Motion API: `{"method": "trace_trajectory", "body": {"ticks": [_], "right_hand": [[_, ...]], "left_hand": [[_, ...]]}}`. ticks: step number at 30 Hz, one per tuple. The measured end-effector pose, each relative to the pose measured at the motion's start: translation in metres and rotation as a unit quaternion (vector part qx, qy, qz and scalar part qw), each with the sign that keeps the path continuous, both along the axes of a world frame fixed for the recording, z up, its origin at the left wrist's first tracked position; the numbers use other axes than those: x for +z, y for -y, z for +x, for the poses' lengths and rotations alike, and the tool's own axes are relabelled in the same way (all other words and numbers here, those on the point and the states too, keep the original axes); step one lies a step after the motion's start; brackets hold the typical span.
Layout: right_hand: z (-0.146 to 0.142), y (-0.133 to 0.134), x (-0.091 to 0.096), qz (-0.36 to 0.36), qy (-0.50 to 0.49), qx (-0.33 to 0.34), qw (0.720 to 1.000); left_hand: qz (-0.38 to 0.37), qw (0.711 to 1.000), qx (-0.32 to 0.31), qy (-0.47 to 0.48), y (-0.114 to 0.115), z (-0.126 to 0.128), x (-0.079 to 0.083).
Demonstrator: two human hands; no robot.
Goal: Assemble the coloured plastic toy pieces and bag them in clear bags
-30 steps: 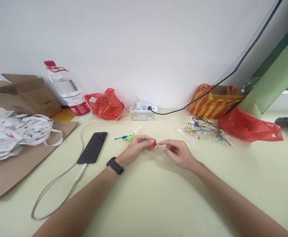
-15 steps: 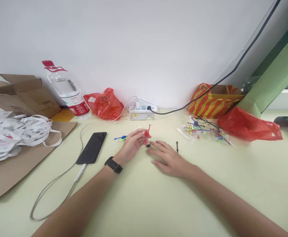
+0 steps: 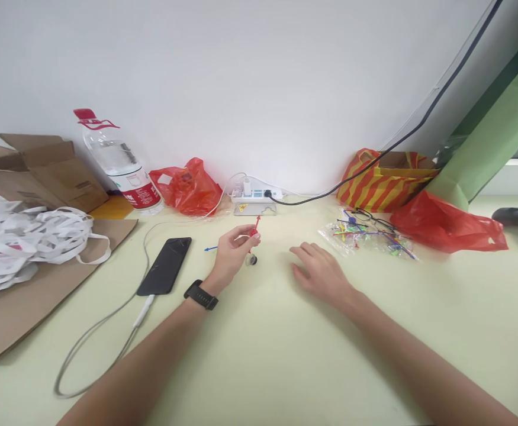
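Note:
My left hand (image 3: pixel 233 253), with a black watch on its wrist, pinches a small red plastic piece (image 3: pixel 254 231) between thumb and fingers. An arrow-shaped tip of the piece points up toward the wall. Just below these fingers is a small round black-and-clear part (image 3: pixel 251 260); whether it joins the red piece I cannot tell. A blue arrow-tipped stick (image 3: pixel 211 248) sticks out from behind my left hand. Over the table to the right, my right hand (image 3: pixel 321 275) is open, its thumb apart from loosely bent fingers. The black stick is hidden, apparently behind this hand.
A plastic bag of coloured sticks (image 3: pixel 365 234) lies at right with glasses (image 3: pixel 374 218), beside a red bag (image 3: pixel 445 228) and a striped bag (image 3: pixel 383 183). A power strip (image 3: pixel 257 195) stands by the wall. On the left are a phone (image 3: pixel 164 266), its cable and a bottle (image 3: pixel 123 168).
My left hand has shifted slightly left with the red piece. My right hand has drawn away to the right, off the round part, and now covers where the black stick lay.

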State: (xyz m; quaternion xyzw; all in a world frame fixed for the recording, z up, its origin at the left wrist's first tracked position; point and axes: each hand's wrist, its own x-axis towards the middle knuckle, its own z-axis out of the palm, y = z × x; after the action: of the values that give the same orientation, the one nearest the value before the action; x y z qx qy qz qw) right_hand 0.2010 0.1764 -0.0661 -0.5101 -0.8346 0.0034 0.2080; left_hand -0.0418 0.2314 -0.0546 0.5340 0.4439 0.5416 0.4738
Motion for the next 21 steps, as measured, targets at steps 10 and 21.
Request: {"method": "trace_trajectory", "body": {"ticks": [10,21], "right_hand": [[0.009,-0.003,0.008,-0.137,0.099,-0.139,0.976],[0.011,-0.005,0.005,-0.14,-0.008,-0.059,0.988]], "left_hand": [[0.213,0.877,-0.036,-0.429,0.014,-0.006,-0.011],[0.23,0.867,-0.102,-0.43,0.015,-0.005,-0.008]]}}
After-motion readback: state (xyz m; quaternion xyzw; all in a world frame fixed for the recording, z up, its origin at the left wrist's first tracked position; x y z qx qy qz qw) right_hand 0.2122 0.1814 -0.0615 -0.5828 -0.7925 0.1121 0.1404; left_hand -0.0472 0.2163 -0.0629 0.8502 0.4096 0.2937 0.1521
